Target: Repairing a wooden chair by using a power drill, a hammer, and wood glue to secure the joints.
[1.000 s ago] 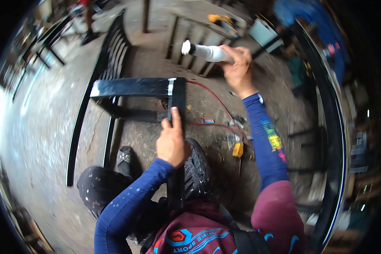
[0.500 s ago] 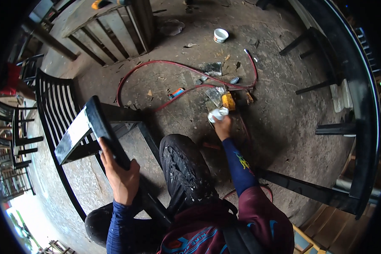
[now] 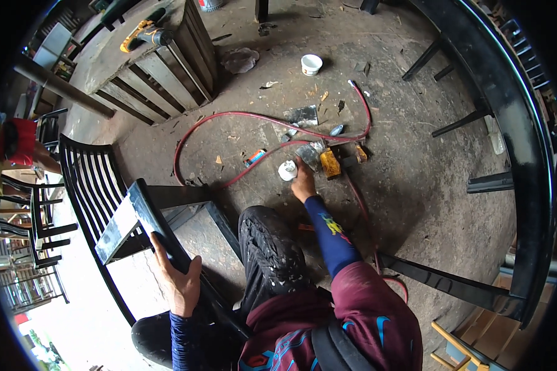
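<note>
My left hand (image 3: 181, 287) is on a black slatted wooden chair (image 3: 162, 226) that lies tipped at the left. Its thumb is over a black rail and its index finger stretches along the rail's side; the other fingers are mostly hidden. A whitish patch (image 3: 119, 224) covers part of a flat piece of the chair. Over the floor, my right hand (image 3: 302, 184) is closed round a small white round container (image 3: 287, 170). Just right of it lie a yellow block-like item (image 3: 330, 163) and a grey flat plate (image 3: 309, 154).
A red hose (image 3: 241, 114) loops over the floor around scraps and an orange-and-blue tool (image 3: 254, 157). Farther off stand a white tub (image 3: 311, 64) and a slatted crate (image 3: 158, 77) with a yellow power drill (image 3: 143, 36). Black furniture (image 3: 520, 154) curves along the right. A person in red (image 3: 22, 142) is at far left.
My right hand has moved left with the white container, away from the yellow item. My left hand stays on the chair. The view has shifted, showing more of the far floor and the drill.
</note>
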Demonstrator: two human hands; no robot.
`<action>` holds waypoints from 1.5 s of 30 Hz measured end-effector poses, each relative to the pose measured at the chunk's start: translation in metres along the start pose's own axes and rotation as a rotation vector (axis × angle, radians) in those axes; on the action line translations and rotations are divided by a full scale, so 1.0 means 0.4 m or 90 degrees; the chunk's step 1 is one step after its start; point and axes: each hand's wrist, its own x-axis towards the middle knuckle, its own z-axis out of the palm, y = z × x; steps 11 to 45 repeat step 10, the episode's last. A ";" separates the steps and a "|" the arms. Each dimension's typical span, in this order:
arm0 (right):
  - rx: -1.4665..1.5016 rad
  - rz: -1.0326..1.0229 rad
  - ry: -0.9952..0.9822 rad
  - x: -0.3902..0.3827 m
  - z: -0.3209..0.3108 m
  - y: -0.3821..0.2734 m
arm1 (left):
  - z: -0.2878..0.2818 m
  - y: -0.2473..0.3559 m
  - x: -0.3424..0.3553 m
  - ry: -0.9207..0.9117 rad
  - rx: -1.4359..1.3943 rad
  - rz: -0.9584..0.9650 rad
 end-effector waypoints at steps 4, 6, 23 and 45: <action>-0.065 0.025 0.015 0.131 -0.117 0.008 | -0.013 0.014 -0.004 0.013 -0.030 -0.022; -0.047 0.038 0.134 0.263 -0.180 0.010 | 0.000 0.024 -0.002 0.018 -0.065 -0.023; -0.146 0.200 0.017 0.472 -0.159 0.059 | 0.013 0.014 0.002 0.022 -0.065 -0.044; -0.146 0.200 0.017 0.472 -0.159 0.059 | 0.013 0.014 0.002 0.022 -0.065 -0.044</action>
